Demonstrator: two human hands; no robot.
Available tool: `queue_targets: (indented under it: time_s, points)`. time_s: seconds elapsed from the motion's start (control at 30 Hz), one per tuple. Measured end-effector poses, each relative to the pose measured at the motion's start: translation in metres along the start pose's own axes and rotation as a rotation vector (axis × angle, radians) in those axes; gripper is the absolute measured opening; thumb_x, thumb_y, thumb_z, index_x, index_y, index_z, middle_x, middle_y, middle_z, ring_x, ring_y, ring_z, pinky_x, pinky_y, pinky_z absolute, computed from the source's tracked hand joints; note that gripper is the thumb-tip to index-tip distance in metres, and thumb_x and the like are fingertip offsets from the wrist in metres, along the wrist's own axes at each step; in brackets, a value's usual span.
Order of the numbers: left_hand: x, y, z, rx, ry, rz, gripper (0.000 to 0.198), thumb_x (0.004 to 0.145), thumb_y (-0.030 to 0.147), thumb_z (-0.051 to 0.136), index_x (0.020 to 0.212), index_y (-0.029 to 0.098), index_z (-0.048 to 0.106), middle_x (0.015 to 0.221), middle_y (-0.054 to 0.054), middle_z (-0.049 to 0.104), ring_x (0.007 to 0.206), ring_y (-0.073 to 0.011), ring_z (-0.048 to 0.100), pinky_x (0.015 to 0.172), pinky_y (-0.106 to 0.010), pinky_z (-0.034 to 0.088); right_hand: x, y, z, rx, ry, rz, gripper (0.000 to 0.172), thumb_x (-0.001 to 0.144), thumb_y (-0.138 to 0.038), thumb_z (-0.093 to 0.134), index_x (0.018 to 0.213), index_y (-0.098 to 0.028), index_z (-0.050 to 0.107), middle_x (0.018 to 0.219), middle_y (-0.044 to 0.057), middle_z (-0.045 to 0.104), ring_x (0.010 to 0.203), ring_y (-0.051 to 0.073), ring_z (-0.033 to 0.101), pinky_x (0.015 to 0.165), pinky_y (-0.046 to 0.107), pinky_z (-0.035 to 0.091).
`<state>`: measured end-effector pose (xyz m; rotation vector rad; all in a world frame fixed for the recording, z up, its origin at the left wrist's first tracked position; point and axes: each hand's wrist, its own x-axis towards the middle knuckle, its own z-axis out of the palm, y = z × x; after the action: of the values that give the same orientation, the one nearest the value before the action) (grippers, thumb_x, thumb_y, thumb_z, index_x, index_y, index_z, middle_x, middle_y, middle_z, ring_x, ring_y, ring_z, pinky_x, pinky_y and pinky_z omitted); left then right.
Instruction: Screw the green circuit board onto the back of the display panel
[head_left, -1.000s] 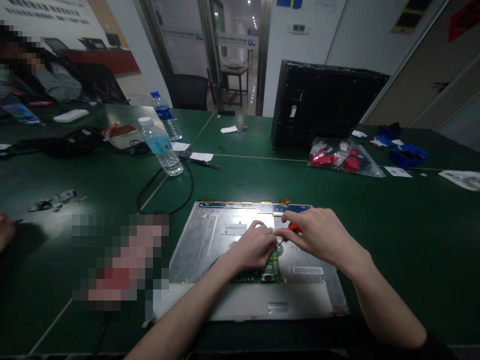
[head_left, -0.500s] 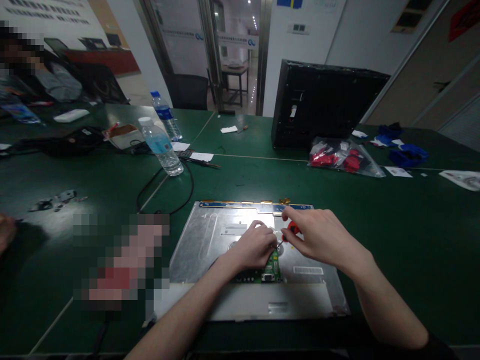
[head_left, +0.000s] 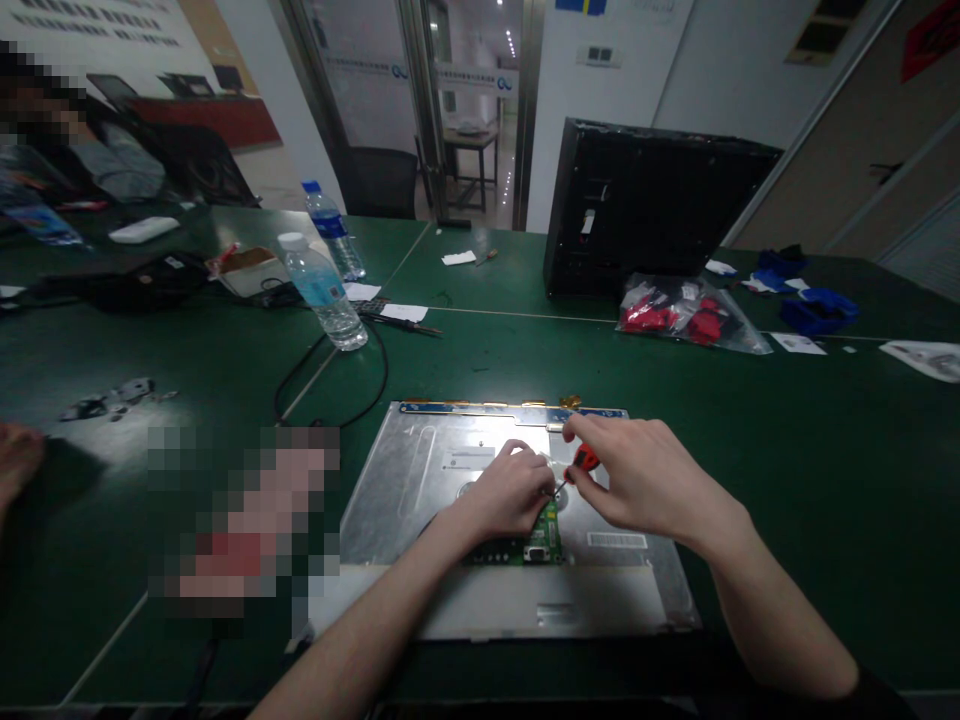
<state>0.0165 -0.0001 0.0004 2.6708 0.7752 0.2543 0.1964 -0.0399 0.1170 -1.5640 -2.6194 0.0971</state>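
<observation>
A silvery LCD panel lies back side up in front of me, with a blue strip board along its far edge. On its middle sits a green circuit board, partly covered by my left hand. That hand's fingers are curled by the board's upper corner, and what they hold, if anything, is hidden. My right hand pinches the red-and-black handle of a screwdriver between thumb and fingers. The tilted shaft reaches down to the board's corner beside my left fingers.
Two water bottles and a black cable are to the left. Small metal parts and another person's hand appear farther left. Behind the panel stand a black monitor housing and a plastic bag with red items.
The screwdriver handle has turned slightly in my right fingers. My left hand has stayed in place. At the far left, the other person's hand has shifted a little inward.
</observation>
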Motion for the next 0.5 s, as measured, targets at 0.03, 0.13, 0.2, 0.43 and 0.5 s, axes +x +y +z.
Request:
queue_targets:
  time_s: [0.03, 0.13, 0.2, 0.43, 0.5]
  points:
    - [0.0001, 0.0001, -0.0001, 0.001, 0.000, -0.002, 0.012, 0.081, 0.015, 0.055, 0.089, 0.019, 0.063, 0.089, -0.006, 0.067, 0.090, -0.0227, 0.060, 0.094, -0.041, 0.037, -0.0003, 0.0002, -0.0001, -0.004, -0.006, 0.004, 0.023, 0.089, -0.037, 0.055, 0.104, -0.020, 0.060, 0.088, 0.004, 0.071, 0.075, 0.020, 0.065, 0.056, 0.027, 0.031]
    - [0.0003, 0.0005, -0.0008, 0.003, -0.001, -0.005, 0.014, 0.080, 0.014, 0.055, 0.090, 0.019, 0.063, 0.091, -0.006, 0.068, 0.091, -0.0233, 0.061, 0.093, -0.041, 0.037, 0.0007, 0.0007, 0.0004, -0.060, -0.053, 0.051, 0.027, 0.092, -0.046, 0.051, 0.099, -0.023, 0.062, 0.078, 0.003, 0.071, 0.068, 0.021, 0.065, 0.055, 0.027, 0.029]
    - [0.0004, 0.0011, -0.0016, 0.003, -0.002, -0.004, 0.012, 0.080, 0.014, 0.055, 0.087, 0.019, 0.063, 0.093, -0.007, 0.068, 0.093, -0.0235, 0.061, 0.094, -0.040, 0.037, 0.0015, 0.0009, 0.0010, -0.081, -0.062, 0.065, 0.023, 0.093, -0.042, 0.049, 0.095, -0.022, 0.062, 0.074, 0.003, 0.070, 0.066, 0.020, 0.064, 0.054, 0.027, 0.027]
    - [-0.0002, 0.0024, -0.0031, 0.003, -0.001, -0.007, 0.012, 0.081, 0.014, 0.054, 0.089, 0.018, 0.063, 0.091, -0.007, 0.068, 0.092, -0.0230, 0.061, 0.094, -0.040, 0.036, -0.0002, 0.0006, -0.0002, -0.009, -0.006, 0.021, 0.021, 0.089, -0.035, 0.052, 0.103, -0.020, 0.059, 0.086, 0.004, 0.071, 0.073, 0.020, 0.065, 0.056, 0.027, 0.032]
    - [-0.0002, 0.0018, -0.0026, -0.001, -0.004, -0.006, 0.014, 0.080, 0.014, 0.054, 0.090, 0.019, 0.063, 0.093, -0.006, 0.068, 0.093, -0.0232, 0.061, 0.094, -0.040, 0.037, 0.0008, 0.0009, 0.0002, -0.029, -0.045, 0.049, 0.025, 0.091, -0.042, 0.051, 0.102, -0.021, 0.060, 0.079, 0.003, 0.071, 0.070, 0.020, 0.065, 0.055, 0.027, 0.032]
